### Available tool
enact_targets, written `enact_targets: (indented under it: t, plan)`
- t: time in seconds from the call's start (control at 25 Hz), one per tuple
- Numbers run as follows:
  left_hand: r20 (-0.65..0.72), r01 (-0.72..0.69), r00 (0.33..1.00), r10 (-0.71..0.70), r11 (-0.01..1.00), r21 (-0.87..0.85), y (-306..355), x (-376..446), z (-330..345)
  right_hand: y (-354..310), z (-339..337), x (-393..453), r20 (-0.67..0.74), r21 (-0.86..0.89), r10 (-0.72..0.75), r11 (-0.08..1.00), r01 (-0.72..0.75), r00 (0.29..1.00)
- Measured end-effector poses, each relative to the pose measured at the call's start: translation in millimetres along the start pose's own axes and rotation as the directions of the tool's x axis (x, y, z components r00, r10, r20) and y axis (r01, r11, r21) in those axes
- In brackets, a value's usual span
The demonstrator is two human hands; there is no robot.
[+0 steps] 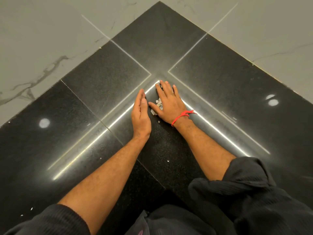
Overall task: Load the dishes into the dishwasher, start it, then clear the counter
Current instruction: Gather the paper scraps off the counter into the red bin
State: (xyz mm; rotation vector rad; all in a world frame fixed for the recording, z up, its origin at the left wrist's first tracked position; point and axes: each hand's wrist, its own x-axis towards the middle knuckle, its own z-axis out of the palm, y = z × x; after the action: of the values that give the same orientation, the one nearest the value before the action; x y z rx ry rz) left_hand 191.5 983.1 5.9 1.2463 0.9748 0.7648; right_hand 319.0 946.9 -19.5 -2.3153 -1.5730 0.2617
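Down on the black polished counter (101,92), both hands work side by side, well in from its edges and some way short of the far corner where the two pale marbled walls (42,39) meet. Between the hands lies a small heap of pale scraps (158,103), light broken bits lying on the dark stone, partly hidden under the right palm. The left hand (140,114) stands on its outer edge, fingers straight and held together, thumb laid along the palm, forming an upright wall just left of the heap; it holds nothing. The right hand (167,106) lies flat, palm down, fingers stretched and slightly spread, pointing toward the far corner, with its thumb reaching out toward the left hand; it rests over the right part of the scraps and presses on them rather than gripping. A red thread (182,116) is tied round the right wrist, its loose ends sticking out to the right. A few stray crumbs (168,161) lie apart from the heap, nearer the person, between the two forearms, and more white specks sit close to the near left edge of the counter. Dark rolled sleeves (245,180) cover both arms above the elbow. Bright reflected light strips cross the stone beneath the hands.
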Motion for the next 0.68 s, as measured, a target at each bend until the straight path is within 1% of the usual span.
enact_targets:
  t: [0.04,0.12,0.16,0.2,0.24,0.28,0.32,0.36,0.4,0.44,0.48,0.52,0.56,0.6,0.64,0.68]
  plan:
    - [-0.007,-0.010,1.000,0.010,1.000,0.010,-0.8,-3.3,-0.7,-0.1,-1.5,-0.9,0.012,0.012,-0.011,1.000,0.011,1.000]
    - [-0.021,-0.014,1.000,0.015,1.000,0.001,-0.2,-5.9,-1.3,0.4,-3.6,-5.4,0.011,0.047,-0.080,0.996,0.079,0.997]
    - [-0.028,-0.009,1.000,0.009,1.000,-0.018,0.3,-4.7,-1.9,0.0,-4.6,-8.7,0.002,0.102,-0.109,0.989,0.108,0.994]
    - [-0.029,-0.005,1.000,0.003,0.999,-0.041,1.0,-4.5,-2.5,-1.2,-6.7,-12.9,-0.001,0.206,-0.108,0.973,0.106,0.994]
    - [-0.022,0.002,1.000,-0.003,0.999,-0.049,0.7,-4.2,-4.0,-2.1,-10.4,-17.9,-0.003,0.358,-0.057,0.932,0.055,0.998]
    - [-0.008,0.004,1.000,-0.004,1.000,-0.027,-0.1,-4.5,-5.9,-1.8,-15.5,-23.2,-0.013,0.521,0.051,0.853,-0.037,0.999]
    - [0.008,-0.010,1.000,0.009,0.999,0.049,-1.3,-3.5,-8.1,0.1,-20.5,-28.0,-0.047,0.662,0.192,0.741,-0.113,0.980]
    - [0.035,-0.051,0.998,0.045,0.982,0.181,-1.7,-2.1,-10.6,3.0,-24.9,-33.2,-0.117,0.724,0.335,0.673,-0.150,0.935]
    - [0.086,-0.115,0.992,0.092,0.936,0.331,-0.9,-1.4,-13.9,6.6,-27.8,-37.2,-0.200,0.721,0.428,0.674,-0.163,0.881]
    - [0.166,-0.198,0.977,0.135,0.862,0.467,1.1,0.1,-17.2,11.7,-30.7,-39.0,-0.264,0.655,0.446,0.734,-0.180,0.855]
    - [0.260,-0.283,0.953,0.157,0.770,0.572,3.7,2.0,-21.0,17.0,-34.0,-39.7,-0.280,0.562,0.405,0.804,-0.193,0.871]
    - [0.347,-0.345,0.928,0.138,0.671,0.656,6.8,3.1,-26.4,22.2,-38.0,-40.1,-0.223,0.478,0.349,0.853,-0.210,0.910]
    - [0.404,-0.371,0.911,0.077,0.580,0.725,9.9,4.6,-31.8,25.7,-44.3,-40.9,-0.102,0.427,0.309,0.872,-0.239,0.946]
    - [0.429,-0.363,0.903,-0.013,0.510,0.780,14.0,6.7,-36.5,29.4,-49.7,-41.3,0.050,0.377,0.282,0.883,-0.280,0.958]
    - [0.433,-0.342,0.895,-0.106,0.459,0.820,17.5,9.7,-39.7,31.0,-54.8,-40.6,0.196,0.311,0.252,0.900,-0.304,0.948]
    - [0.437,-0.333,0.882,-0.175,0.425,0.842,21.2,12.3,-40.8,29.8,-57.7,-38.7,0.300,0.234,0.221,0.926,-0.296,0.928]
